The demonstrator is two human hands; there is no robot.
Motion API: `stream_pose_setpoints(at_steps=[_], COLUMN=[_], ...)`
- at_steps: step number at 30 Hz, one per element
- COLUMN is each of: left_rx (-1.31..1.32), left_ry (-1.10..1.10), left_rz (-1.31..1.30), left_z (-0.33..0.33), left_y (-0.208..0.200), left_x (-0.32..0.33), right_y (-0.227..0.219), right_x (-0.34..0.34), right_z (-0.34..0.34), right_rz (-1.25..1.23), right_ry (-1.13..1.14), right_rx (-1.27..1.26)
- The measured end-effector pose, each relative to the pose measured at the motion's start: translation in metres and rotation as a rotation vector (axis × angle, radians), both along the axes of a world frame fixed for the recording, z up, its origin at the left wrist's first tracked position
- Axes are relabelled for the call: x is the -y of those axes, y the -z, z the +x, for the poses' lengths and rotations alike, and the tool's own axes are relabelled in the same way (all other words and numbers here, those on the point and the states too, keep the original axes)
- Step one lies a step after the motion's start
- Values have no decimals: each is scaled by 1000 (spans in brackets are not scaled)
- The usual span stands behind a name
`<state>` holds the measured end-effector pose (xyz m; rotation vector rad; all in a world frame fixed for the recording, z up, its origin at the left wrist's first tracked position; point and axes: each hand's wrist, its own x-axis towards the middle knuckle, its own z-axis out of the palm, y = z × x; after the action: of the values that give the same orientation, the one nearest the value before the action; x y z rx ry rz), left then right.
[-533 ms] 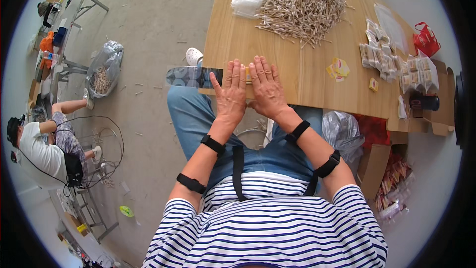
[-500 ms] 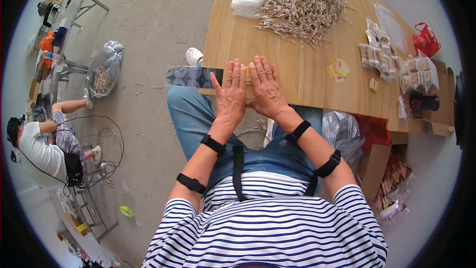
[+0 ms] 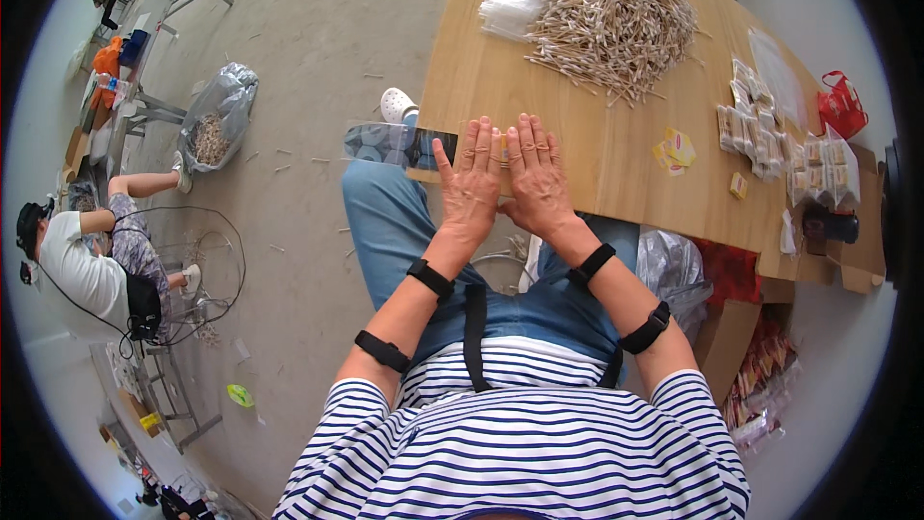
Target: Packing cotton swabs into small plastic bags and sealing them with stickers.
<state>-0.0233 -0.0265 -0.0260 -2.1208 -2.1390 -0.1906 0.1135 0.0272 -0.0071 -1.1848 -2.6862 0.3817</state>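
My left hand (image 3: 470, 185) lies palm down at the near edge of the wooden table (image 3: 587, 159), its fingers stretched out and the thumb spread. Beside it my right hand (image 3: 536, 178) rests flat too, fingers straight and held close together. In the narrow gap between them shows a sliver of a small yellow piece (image 3: 503, 150), mostly hidden by the hands, so I cannot tell its kind. A dark, glossy patterned sheet (image 3: 385, 145) juts past the table's left edge, next to my left hand. Yellow-and-white cards (image 3: 677, 150) and a small yellow box (image 3: 738, 185) lie to the right.
A big heap of cotton swabs (image 3: 621, 24) covers the far part of the table, beside clear plastic bags (image 3: 515, 14). Packed swab bundles (image 3: 749, 125), a red bag (image 3: 841, 106) and a cardboard box (image 3: 866, 231) stand right. A person (image 3: 82, 274) sits at far left near a swab-filled bag (image 3: 219, 120).
The whole view has shifted, so the table and hands appear a little farther right and lower. Both hands stay flat in nearly the same place on the table.
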Motion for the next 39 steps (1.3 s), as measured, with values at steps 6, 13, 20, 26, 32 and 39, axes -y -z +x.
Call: stream_pose_setpoints(at_steps=[6, 13, 20, 26, 32, 39], left_rx=[205, 599, 813, 235, 259, 219], left_ry=[-59, -285, -329, -23, 5, -4], left_rz=[-123, 247, 158, -35, -245, -149], left_z=[-25, -109, -117, -69, -50, -43], left_y=[-46, -35, -27, -40, -34, -22], left_x=[13, 19, 12, 23, 26, 25], right_y=[-6, -7, -7, -1, -4, 0], right_x=[1, 7, 12, 11, 14, 16], right_z=[2, -9, -26, -31, -40, -53], right_rz=[7, 22, -2, 14, 36, 57], right_ry=[2, 33, 65, 77, 67, 82], right_rx=[81, 44, 64, 24, 54, 40])
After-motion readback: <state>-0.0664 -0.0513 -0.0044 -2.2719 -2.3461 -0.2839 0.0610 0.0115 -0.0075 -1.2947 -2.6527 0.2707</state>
